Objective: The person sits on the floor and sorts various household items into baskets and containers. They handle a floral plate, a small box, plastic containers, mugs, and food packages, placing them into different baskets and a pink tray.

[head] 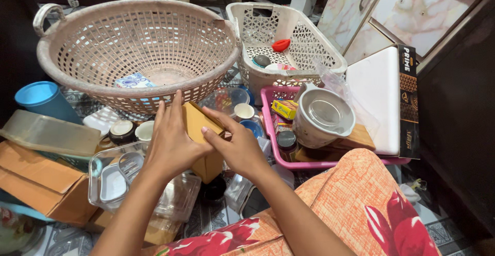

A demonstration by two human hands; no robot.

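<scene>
My hands: my left hand (172, 140) lies flat against the near face of a small brown cardboard box (202, 140), fingers straight and together; my right hand (238, 145) closes over its right side, fingers bent across the top corner. Between them the box is pinched and held up.
Box position: in the air over the cluttered floor, just in front of the big round pinkish basket (139, 44), tilted with one corner up.
Slip risk: I judge the flat left palm gives little hold; if the right fingers ease, the box could drop onto the clear plastic containers (129, 181) below.
Knock risk: the cups (243, 112) and a dark-lidded jar (286, 141) stand close under my right hand; a careless swing could tip them.
Crowding: the pink tray (269, 127) sits packed beside my knee, so anything that falls may roll under other things.
Small packet: a blue-and-white patterned pack (134, 81) lies inside the round basket, near its front wall.
Yellow carton: a small yellow-and-red pack (284, 108) sits in the pink tray's far-left corner.
Long box: a flat white box with a dark printed edge (384, 98) leans at the right, by the cupboard.
Brown carton: a flattened cardboard carton (38, 181) lies at the left.
</scene>
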